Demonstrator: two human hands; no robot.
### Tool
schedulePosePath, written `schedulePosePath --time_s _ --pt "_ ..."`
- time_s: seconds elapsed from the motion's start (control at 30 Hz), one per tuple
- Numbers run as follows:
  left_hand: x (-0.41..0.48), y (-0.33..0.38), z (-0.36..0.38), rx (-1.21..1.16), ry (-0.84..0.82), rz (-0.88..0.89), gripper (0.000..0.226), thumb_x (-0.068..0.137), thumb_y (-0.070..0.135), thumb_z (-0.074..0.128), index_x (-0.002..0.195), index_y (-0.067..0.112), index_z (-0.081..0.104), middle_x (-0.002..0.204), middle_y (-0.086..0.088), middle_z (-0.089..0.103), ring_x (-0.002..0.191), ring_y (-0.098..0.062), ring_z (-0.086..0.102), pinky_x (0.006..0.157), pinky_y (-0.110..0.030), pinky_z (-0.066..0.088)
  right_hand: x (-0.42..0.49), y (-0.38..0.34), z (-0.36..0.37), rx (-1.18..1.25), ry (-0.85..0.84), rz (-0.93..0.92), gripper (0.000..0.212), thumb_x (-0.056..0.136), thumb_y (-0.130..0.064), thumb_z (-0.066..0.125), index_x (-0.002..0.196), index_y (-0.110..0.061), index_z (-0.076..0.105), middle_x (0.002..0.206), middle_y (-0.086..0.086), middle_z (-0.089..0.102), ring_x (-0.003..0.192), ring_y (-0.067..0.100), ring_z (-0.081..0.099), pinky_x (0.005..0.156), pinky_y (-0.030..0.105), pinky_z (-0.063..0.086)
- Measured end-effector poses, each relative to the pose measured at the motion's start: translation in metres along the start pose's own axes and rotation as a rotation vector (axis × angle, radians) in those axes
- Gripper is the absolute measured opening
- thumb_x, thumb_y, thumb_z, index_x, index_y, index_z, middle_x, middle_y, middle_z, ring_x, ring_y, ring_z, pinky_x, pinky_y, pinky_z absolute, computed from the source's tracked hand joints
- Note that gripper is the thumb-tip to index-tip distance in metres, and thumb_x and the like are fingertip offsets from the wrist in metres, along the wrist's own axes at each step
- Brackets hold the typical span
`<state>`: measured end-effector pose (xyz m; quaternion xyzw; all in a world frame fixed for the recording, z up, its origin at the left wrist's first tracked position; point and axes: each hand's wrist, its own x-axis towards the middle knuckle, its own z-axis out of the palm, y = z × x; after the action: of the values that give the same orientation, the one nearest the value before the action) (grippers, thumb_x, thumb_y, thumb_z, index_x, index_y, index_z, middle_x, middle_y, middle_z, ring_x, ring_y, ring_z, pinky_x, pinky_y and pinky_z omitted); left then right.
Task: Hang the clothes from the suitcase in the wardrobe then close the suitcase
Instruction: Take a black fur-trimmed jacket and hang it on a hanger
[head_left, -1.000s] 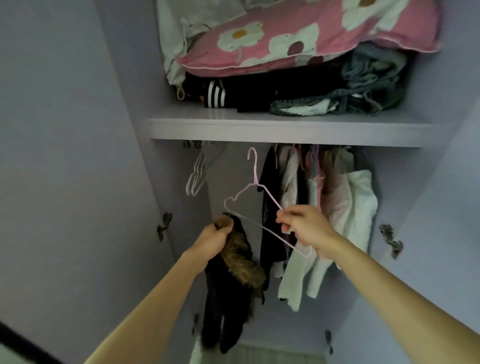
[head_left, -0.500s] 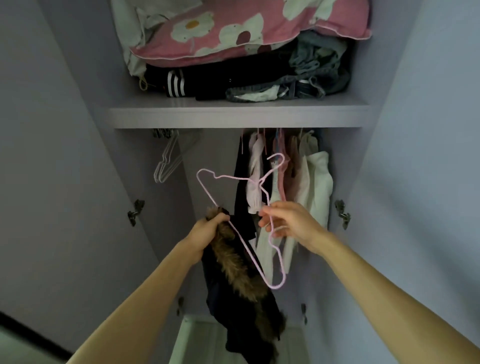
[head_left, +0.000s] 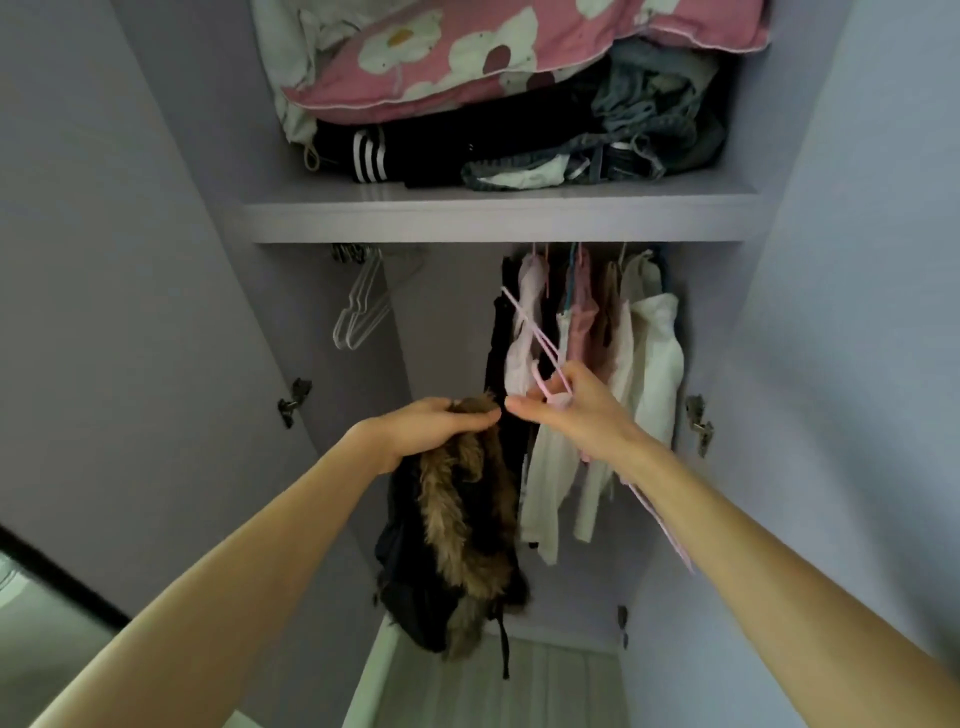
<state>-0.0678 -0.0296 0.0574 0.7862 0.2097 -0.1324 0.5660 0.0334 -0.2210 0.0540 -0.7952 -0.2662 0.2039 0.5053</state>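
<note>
The pale lilac wardrobe shelf (head_left: 498, 221) carries a folded black garment (head_left: 415, 156) with three white stripes at its left and a crumpled heap of grey-blue denim (head_left: 639, 140) at its right, touching each other, with a pink flowered pillow (head_left: 519, 47) lying across both.

Two slender forearms, bare along their whole visible length, lie toward seven o'clock and four o'clock. The left hand (head_left: 431, 430) and the right hand (head_left: 584, 415) are likewise uncovered.
</note>
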Motion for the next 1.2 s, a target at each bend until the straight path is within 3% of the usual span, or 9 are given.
schedulePosePath --time_s 0.1,0.2,0.3,0.4,0.57,0.7,0.8,1.0,1.2 --pt "-0.012 0.023 -0.004 0.010 -0.062 0.014 0.044 0.088 0.048 0.069 0.126 0.025 0.067 0.116 0.000 0.073 0.108 -0.018 0.070 0.101 -0.036 0.051 -0.004 0.002 0.020 -0.047 -0.121 -0.034 0.056 0.074 -0.052 0.081 0.107 -0.018 0.050 0.106 -0.007 0.057 0.100 0.008 0.058 0.075 0.025 0.045" --pt "-0.026 0.031 -0.017 0.041 -0.108 0.078 0.039 0.090 0.033 0.071 0.127 0.023 0.065 0.119 -0.001 0.072 0.110 -0.019 0.068 0.098 -0.035 0.052 0.001 -0.006 0.028 -0.005 -0.060 -0.079 0.050 0.076 -0.038 0.081 0.107 -0.019 0.049 0.099 -0.004 0.060 0.090 0.011 0.063 0.066 0.023 0.045" --pt "-0.031 0.020 -0.037 0.130 0.047 0.115 0.050 0.079 0.006 0.081 0.122 0.024 0.064 0.114 -0.002 0.072 0.105 -0.018 0.070 0.093 -0.033 0.056 0.008 -0.006 0.023 -0.240 0.081 -0.127 0.035 0.082 -0.026 0.070 0.105 -0.019 0.045 0.082 -0.002 0.058 0.072 0.015 0.060 0.060 0.029 0.046" --pt "-0.032 0.003 -0.059 0.561 0.254 0.071 0.053 0.078 -0.006 0.068 0.121 0.023 0.057 0.109 -0.001 0.067 0.101 -0.022 0.065 0.085 -0.037 0.056 0.017 0.003 0.007 -0.370 0.227 -0.101 0.031 0.086 -0.028 0.064 0.107 -0.022 0.041 0.081 -0.001 0.059 0.071 0.020 0.061 0.062 0.037 0.052" --pt "-0.038 -0.025 -0.074 0.586 0.423 0.012 0.058 0.085 -0.003 0.050 0.139 0.018 0.050 0.128 -0.004 0.060 0.111 -0.021 0.057 0.084 -0.026 0.044 0.030 0.019 -0.011 -0.461 0.373 0.008 0.032 0.080 -0.012 0.058 0.107 -0.012 0.040 0.081 0.005 0.057 0.070 0.025 0.057 0.051 0.031 0.036" --pt "-0.040 -0.034 -0.080 0.652 0.325 -0.023 0.035 0.087 0.013 0.059 0.119 0.023 0.067 0.116 0.000 0.068 0.107 -0.020 0.060 0.093 -0.034 0.047 0.031 0.034 -0.013 -0.357 0.376 0.106 0.028 0.082 -0.010 0.054 0.107 -0.016 0.042 0.085 0.006 0.057 0.076 0.027 0.058 0.060 0.037 0.048" --pt "-0.043 -0.026 -0.076 0.371 0.310 0.027 0.021 0.090 0.018 0.061 0.108 0.020 0.073 0.106 0.000 0.075 0.103 -0.018 0.067 0.091 -0.032 0.052 0.027 0.046 -0.014 -0.260 0.375 0.184 0.027 0.083 -0.009 0.050 0.109 -0.016 0.045 0.087 0.007 0.058 0.080 0.030 0.058 0.067 0.037 0.048" --pt "-0.032 0.013 -0.050 -0.174 0.313 0.189 0.016 0.098 0.030 0.059 0.111 0.029 0.069 0.110 0.005 0.075 0.105 -0.019 0.070 0.104 -0.040 0.049 0.024 0.063 -0.009 0.055 0.344 0.316 0.009 0.088 -0.010 0.061 0.095 -0.012 0.055 0.066 0.004 0.049 0.054 0.021 0.046 0.048 0.031 0.037" --pt "-0.022 0.060 -0.028 0.063 0.504 0.365 0.027 0.088 0.055 0.066 0.098 0.031 0.075 0.101 0.010 0.074 0.095 -0.007 0.068 0.090 -0.022 0.051 0.011 0.037 -0.026 0.418 0.373 0.329 0.009 0.086 -0.016 0.067 0.081 -0.015 0.060 0.051 -0.002 0.032 0.043 0.013 0.026 0.042 0.027 0.022"
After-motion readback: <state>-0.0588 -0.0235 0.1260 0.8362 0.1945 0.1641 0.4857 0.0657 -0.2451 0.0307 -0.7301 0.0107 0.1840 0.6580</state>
